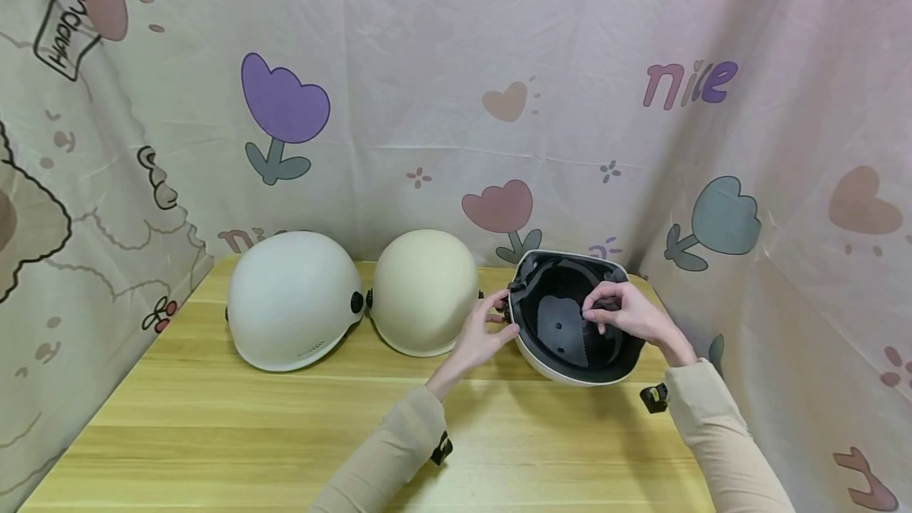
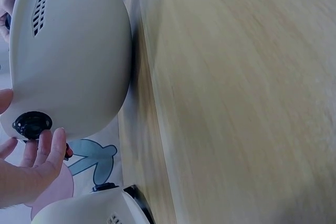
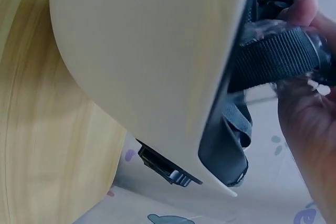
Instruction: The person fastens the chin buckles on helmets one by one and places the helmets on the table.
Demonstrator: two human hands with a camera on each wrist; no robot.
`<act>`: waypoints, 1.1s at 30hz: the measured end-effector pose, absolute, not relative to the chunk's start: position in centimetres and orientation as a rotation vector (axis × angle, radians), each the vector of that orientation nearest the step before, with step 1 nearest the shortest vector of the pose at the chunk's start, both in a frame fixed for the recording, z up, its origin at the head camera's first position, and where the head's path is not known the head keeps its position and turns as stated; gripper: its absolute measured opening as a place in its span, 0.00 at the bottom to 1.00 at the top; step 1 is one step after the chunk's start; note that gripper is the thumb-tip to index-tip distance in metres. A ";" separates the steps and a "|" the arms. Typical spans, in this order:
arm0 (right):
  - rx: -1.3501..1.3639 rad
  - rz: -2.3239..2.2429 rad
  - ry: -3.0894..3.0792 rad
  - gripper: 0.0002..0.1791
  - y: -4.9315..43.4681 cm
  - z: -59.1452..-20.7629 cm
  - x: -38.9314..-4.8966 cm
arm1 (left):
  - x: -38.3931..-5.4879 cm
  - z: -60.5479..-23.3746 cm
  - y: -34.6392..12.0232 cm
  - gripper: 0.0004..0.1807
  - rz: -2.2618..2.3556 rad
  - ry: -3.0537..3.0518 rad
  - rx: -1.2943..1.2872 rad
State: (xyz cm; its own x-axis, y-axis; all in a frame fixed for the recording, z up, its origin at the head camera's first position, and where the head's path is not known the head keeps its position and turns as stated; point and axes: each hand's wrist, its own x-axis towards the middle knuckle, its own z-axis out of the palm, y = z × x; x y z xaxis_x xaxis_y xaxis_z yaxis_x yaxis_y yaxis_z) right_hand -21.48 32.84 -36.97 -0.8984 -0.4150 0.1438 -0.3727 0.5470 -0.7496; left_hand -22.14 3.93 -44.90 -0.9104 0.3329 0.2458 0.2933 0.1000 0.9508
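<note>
A cream helmet lies upside down at the right of the table, its black lining facing up. My left hand touches its left side. The left wrist view shows those fingers lightly bent beside the black round side knob. Over the helmet's opening, my right hand pinches a black webbing chin strap. Clear plastic film surrounds part of that strap. In the right wrist view the pinching fingertips are partly out of sight.
Two more helmets stand crown up to the left: a cream one in the middle and a larger white one at far left. Behind the wooden table hangs a printed cloth.
</note>
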 end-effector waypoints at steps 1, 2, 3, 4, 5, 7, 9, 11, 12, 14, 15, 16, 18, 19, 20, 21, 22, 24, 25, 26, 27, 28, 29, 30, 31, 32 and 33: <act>-0.687 -1.300 2.727 0.04 32.8 -37.0 -21.5 | -22.1 -44.9 3.9 0.36 1.977 2.309 0.651; -0.678 -1.296 2.742 0.04 32.7 -37.0 -21.5 | -22.1 -44.9 3.9 0.36 1.974 2.310 0.647; -0.668 -1.301 2.748 0.04 32.7 -37.0 -21.5 | -22.2 -44.9 3.9 0.36 1.975 2.309 0.647; -0.648 -1.296 2.761 0.04 32.7 -37.0 -21.5 | -22.2 -45.0 3.9 0.36 1.978 2.305 0.644; -0.621 -1.285 2.778 0.04 32.6 -37.0 -21.5 | -22.2 -45.0 4.0 0.36 1.981 2.303 0.643; -0.579 -1.269 2.808 0.05 32.6 -37.0 -21.5 | -22.2 -45.0 4.0 0.36 1.989 2.298 0.645; -0.541 -1.260 2.828 0.05 32.6 -37.0 -21.6 | -22.2 -45.1 4.0 0.36 1.993 2.297 0.647; -0.514 -1.248 2.849 0.06 32.5 -37.0 -21.6 | -22.2 -45.1 4.0 0.36 1.991 2.300 0.648; -0.511 -1.249 2.850 0.06 32.5 -37.0 -21.6 | -22.2 -45.0 4.0 0.36 1.988 2.303 0.648; -0.512 -1.240 2.859 0.06 32.4 -37.0 -21.6 | -22.2 -45.0 4.0 0.36 1.983 2.307 0.641; -0.519 -1.237 2.865 0.06 32.4 -37.0 -21.6 | -22.1 -44.9 4.0 0.36 1.982 2.309 0.639; -0.530 -1.236 2.866 0.06 32.3 -37.0 -21.5 | -22.1 -44.9 4.0 0.36 1.980 2.308 0.632; -0.564 -1.240 2.868 0.08 32.2 -37.1 -21.5 | -22.1 -44.9 4.0 0.36 1.980 2.306 0.623; -0.586 -1.248 2.873 0.10 32.2 -37.1 -21.6 | -22.1 -44.8 4.0 0.36 1.981 2.305 0.619; -0.608 -1.258 2.873 0.12 32.2 -37.2 -21.6 | -22.1 -44.8 4.0 0.36 1.981 2.304 0.620; -0.632 -1.280 2.866 0.14 32.2 -37.3 -21.6 | -22.1 -44.8 4.0 0.36 1.983 2.305 0.628; -0.656 -1.307 2.851 0.16 32.2 -37.4 -21.6 | -22.1 -44.8 4.0 0.36 1.982 2.304 0.628; -0.693 -1.367 2.816 0.18 32.2 -37.6 -21.7 | -22.1 -44.8 4.0 0.36 1.981 2.306 0.642; -0.701 -1.398 2.790 0.19 32.2 -37.7 -21.7 | -22.1 -44.8 3.9 0.36 1.981 2.307 0.647; -0.703 -1.429 2.757 0.18 32.3 -37.7 -21.7 | -22.2 -44.9 3.9 0.36 1.983 2.305 0.651; -0.695 -1.460 2.725 0.18 32.3 -37.7 -21.6 | -22.2 -44.9 3.9 0.36 1.985 2.302 0.651; -0.679 -1.488 2.694 0.17 32.3 -37.8 -21.6 | -22.2 -44.9 4.0 0.36 1.988 2.300 0.650; -0.653 -1.507 2.671 0.16 32.3 -37.8 -21.5 | -22.3 -44.9 4.0 0.36 1.992 2.298 0.652; -0.625 -1.519 2.650 0.16 32.3 -37.7 -21.5 | -22.3 -44.9 4.0 0.36 1.996 2.298 0.651; -0.598 -1.528 2.637 0.15 32.4 -37.7 -21.4 | -22.3 -44.9 4.0 0.36 2.000 2.300 0.654; -0.567 -1.537 2.621 0.15 32.4 -37.7 -21.4 | -22.3 -44.9 4.0 0.36 2.002 2.301 0.654; -0.538 -1.549 2.606 0.15 32.4 -37.7 -21.3 | -22.3 -44.9 4.0 0.36 2.002 2.303 0.656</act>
State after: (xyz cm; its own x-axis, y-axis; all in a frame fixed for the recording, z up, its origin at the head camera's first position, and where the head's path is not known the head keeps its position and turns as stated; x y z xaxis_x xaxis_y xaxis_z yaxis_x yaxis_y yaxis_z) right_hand -21.35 32.37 -37.71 -0.9371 -0.3267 0.1229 -0.2641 0.4333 -0.8617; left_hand -22.31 4.03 -44.89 -0.9116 0.3231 0.2543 0.2967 0.0890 0.9508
